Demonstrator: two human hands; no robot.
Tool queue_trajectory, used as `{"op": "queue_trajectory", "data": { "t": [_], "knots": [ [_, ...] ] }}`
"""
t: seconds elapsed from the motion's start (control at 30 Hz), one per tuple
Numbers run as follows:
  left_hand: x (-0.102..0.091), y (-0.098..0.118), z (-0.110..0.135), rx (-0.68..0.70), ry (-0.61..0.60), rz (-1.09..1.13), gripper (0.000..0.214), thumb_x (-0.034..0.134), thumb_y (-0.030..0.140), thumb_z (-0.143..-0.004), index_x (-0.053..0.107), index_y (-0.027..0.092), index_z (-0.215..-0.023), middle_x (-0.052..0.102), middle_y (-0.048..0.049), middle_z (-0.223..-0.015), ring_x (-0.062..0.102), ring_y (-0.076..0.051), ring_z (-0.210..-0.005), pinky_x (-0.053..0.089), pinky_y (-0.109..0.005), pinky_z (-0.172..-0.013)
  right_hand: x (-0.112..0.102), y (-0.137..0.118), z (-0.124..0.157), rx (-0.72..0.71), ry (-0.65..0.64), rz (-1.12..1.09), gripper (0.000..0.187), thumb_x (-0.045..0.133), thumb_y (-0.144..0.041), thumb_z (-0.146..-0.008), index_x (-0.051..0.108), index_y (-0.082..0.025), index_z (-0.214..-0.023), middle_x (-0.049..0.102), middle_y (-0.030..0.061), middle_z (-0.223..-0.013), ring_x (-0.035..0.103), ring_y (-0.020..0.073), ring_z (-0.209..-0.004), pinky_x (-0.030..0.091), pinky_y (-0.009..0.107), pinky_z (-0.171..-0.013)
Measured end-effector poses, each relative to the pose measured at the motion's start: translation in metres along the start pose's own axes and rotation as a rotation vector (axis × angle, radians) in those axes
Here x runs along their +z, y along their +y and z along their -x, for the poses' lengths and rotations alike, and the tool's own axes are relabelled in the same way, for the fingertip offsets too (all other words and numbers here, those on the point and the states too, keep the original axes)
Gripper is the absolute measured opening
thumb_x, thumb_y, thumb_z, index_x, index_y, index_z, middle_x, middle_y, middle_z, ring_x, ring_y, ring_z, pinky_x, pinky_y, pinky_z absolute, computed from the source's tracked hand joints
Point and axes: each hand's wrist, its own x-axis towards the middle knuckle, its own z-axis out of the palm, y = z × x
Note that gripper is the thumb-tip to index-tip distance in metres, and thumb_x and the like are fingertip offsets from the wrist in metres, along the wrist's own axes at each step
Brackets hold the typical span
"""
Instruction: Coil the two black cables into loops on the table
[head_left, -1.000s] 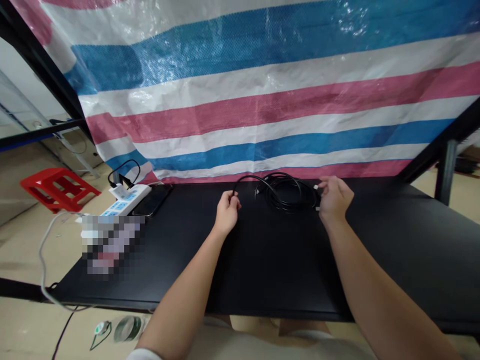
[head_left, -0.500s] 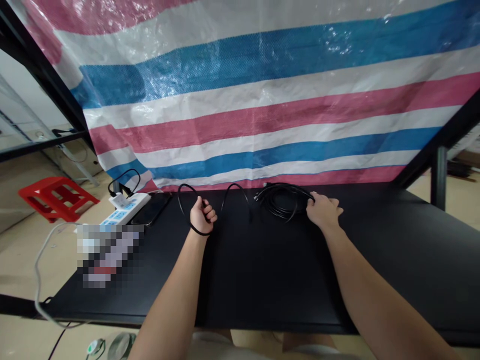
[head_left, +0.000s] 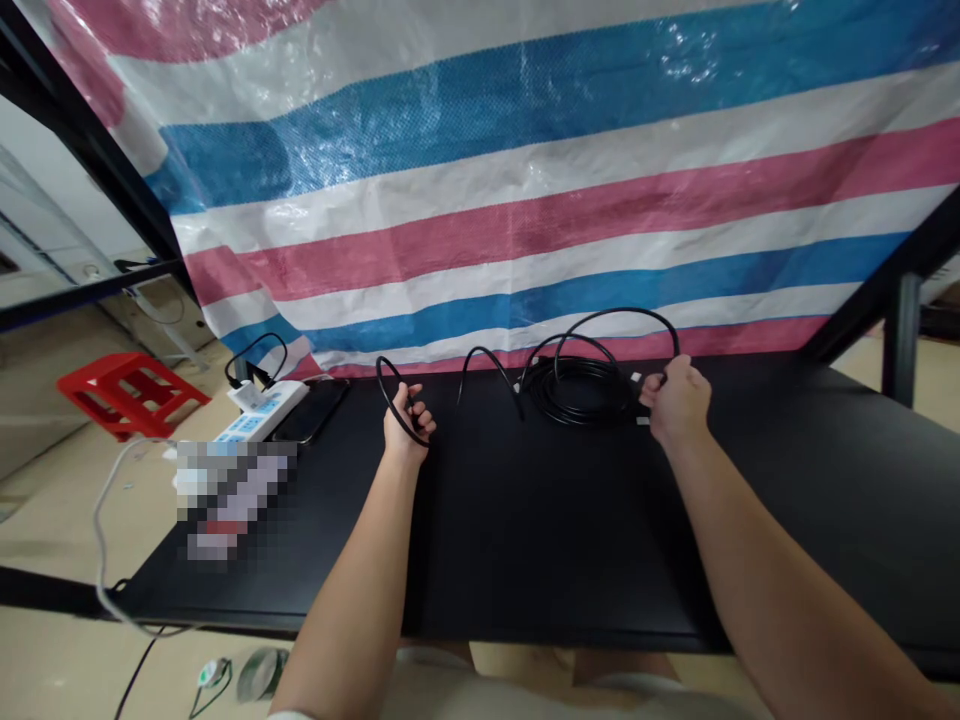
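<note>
A black cable (head_left: 581, 385) lies partly coiled at the back of the black table (head_left: 525, 520). My left hand (head_left: 406, 425) is closed on a loop of that cable, which curls up over my fingers. My right hand (head_left: 677, 403) grips the cable at the right side of the coil, and a strand arches up from it above the coil. A loose cable end droops between the two hands.
A white power strip (head_left: 259, 410) with a black plug and a dark phone (head_left: 311, 410) lie at the table's back left. A striped tarp (head_left: 525, 180) hangs behind. A red stool (head_left: 131, 390) stands on the floor at left. A blurred patch sits on the table's left edge.
My right hand has lifted a strand of the cable up from the coil. My left hand keeps its loop and has shifted slightly right.
</note>
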Motion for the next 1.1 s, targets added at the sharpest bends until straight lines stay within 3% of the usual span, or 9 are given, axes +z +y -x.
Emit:
{"op": "queue_trajectory", "data": {
  "t": [0.13,0.3,0.47,0.63,0.7,0.83,1.0,1.1],
  "knots": [
    [-0.003,0.002,-0.003,0.002,0.002,0.056,0.027,0.041,0.032,-0.090,0.050,0.018,-0.069,0.025,0.0086,-0.046,0.023,-0.005,-0.032,0.017,-0.016,-0.034,0.002,-0.016,0.010,0.176,-0.197,-0.384,0.021,0.054,-0.040,-0.083,0.051,-0.024,-0.069,0.025,-0.0085,-0.045,0.029,0.0095,-0.039,0.028,0.022,-0.039],
    [-0.006,0.004,-0.007,-0.016,0.007,0.072,0.031,0.037,0.034,-0.092,0.049,0.018,-0.068,0.025,0.0082,-0.046,0.024,-0.005,-0.032,0.018,-0.016,-0.034,0.004,-0.042,0.031,0.213,-0.372,-0.540,0.015,0.067,-0.027,-0.067,0.053,-0.025,-0.066,0.036,-0.0067,-0.052,0.039,0.0104,-0.049,0.040,0.024,-0.047],
    [-0.006,0.005,-0.007,-0.007,0.007,0.066,0.027,0.040,0.034,-0.090,0.048,0.019,-0.069,0.025,0.0084,-0.047,0.024,-0.005,-0.033,0.018,-0.016,-0.034,0.006,-0.046,0.043,0.255,-0.486,-0.357,0.026,0.070,-0.020,-0.055,0.045,-0.023,-0.059,0.047,-0.0056,-0.059,0.049,0.0133,-0.059,0.047,0.034,-0.062],
    [-0.007,0.005,-0.007,-0.003,0.023,0.047,0.026,0.041,0.034,-0.089,0.048,0.019,-0.069,0.026,0.0082,-0.047,0.025,-0.006,-0.033,0.018,-0.016,-0.034,0.011,-0.032,0.043,0.199,-0.774,-0.154,0.037,0.076,-0.026,-0.050,0.040,-0.023,-0.056,0.060,0.0006,-0.067,0.053,0.0168,-0.060,0.044,0.036,-0.057],
    [-0.007,0.005,-0.008,0.002,0.031,0.047,0.026,0.041,0.034,-0.088,0.048,0.019,-0.068,0.027,0.0083,-0.048,0.025,-0.005,-0.032,0.019,-0.016,-0.034,0.015,-0.028,0.043,0.167,-0.767,-0.169,0.038,0.079,-0.024,-0.047,0.043,-0.022,-0.059,0.064,0.0012,-0.071,0.052,0.0148,-0.057,0.043,0.033,-0.053],
    [-0.007,0.005,-0.008,0.003,0.042,0.043,0.025,0.043,0.035,-0.087,0.048,0.019,-0.068,0.027,0.0085,-0.047,0.025,-0.005,-0.032,0.019,-0.016,-0.034,0.026,-0.024,0.045,0.060,-0.625,-0.161,0.037,0.077,-0.027,-0.049,0.042,-0.022,-0.059,0.061,-0.0013,-0.066,0.043,0.0096,-0.049,0.037,0.028,-0.049],
    [-0.004,0.003,-0.005,-0.012,0.056,0.042,0.025,0.042,0.033,-0.088,0.048,0.019,-0.068,0.028,0.0083,-0.047,0.026,-0.005,-0.032,0.018,-0.016,-0.034,0.036,-0.020,0.057,-0.217,-0.546,0.251,0.040,0.081,-0.033,-0.043,0.052,-0.022,-0.068,0.050,-0.0059,-0.059,0.041,0.0106,-0.053,0.037,0.029,-0.054],
    [-0.003,0.002,-0.004,-0.021,0.055,0.051,0.025,0.043,0.033,-0.088,0.049,0.018,-0.069,0.030,0.0082,-0.047,0.028,-0.005,-0.032,0.019,-0.016,-0.034,0.043,-0.016,0.066,-0.298,-0.546,0.436,0.037,0.078,-0.037,-0.049,0.045,-0.023,-0.057,0.052,-0.0035,-0.058,0.046,0.0133,-0.054,0.038,0.031,-0.056]
  ]
}}
